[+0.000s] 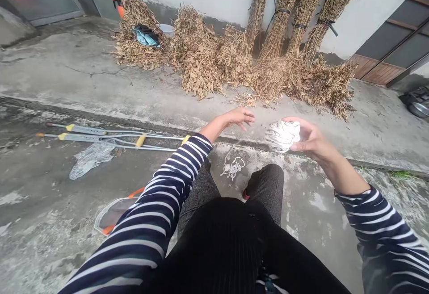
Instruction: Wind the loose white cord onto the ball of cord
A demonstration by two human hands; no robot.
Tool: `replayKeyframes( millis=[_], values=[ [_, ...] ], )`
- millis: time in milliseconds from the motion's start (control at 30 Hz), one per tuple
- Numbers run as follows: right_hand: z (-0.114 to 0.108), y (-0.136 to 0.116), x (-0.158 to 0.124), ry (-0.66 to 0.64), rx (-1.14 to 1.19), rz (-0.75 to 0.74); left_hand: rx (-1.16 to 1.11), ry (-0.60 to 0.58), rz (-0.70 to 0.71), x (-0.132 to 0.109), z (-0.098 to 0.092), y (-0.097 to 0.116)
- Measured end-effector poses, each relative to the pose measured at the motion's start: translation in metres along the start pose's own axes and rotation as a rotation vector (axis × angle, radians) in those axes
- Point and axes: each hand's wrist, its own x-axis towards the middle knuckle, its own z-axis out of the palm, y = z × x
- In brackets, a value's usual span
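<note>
My right hand (pixel 306 137) is wrapped round the far and right side of a ball of white cord (pixel 280 136), held up in front of me at about knee distance. The windings look thick and loosely crossed. To its left, my left hand (pixel 237 117) hangs in the air with fingers stretched out and slightly apart, a short gap from the ball. No cord is plainly visible in it. Below, on the ground between my knees, lies a small loose tangle of white cord (pixel 232 168).
Dry plant bundles (pixel 201 57) are heaped along the wall, with tied upright sheaves (pixel 281 17) leaning there. A pair of crutches (pixel 127 138) and a clear plastic bag (pixel 92 156) lie left. An orange-trimmed mesh item (pixel 114 213) sits beside me. A low concrete step (pixel 83 106) crosses ahead.
</note>
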Motion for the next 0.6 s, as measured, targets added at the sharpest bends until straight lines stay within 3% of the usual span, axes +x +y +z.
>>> replayKeyframes(
  millis=[167, 267, 400, 600],
  values=[
    [-0.006, -0.006, 0.011, -0.047, 0.099, 0.093, -0.19, -0.149, 0.264, -0.013, 0.049, 0.012],
    [-0.012, -0.006, 0.016, -0.037, 0.12, 0.114, -0.253, -0.106, 0.313, -0.014, 0.065, 0.018],
    [-0.017, -0.009, 0.015, -0.023, 0.151, 0.099, -0.184, -0.076, 0.357, -0.011, 0.063, 0.019],
    [-0.02, -0.018, 0.009, 0.037, 0.198, 0.004, -0.111, -0.203, 0.349, -0.019, 0.057, 0.008]
  ],
)
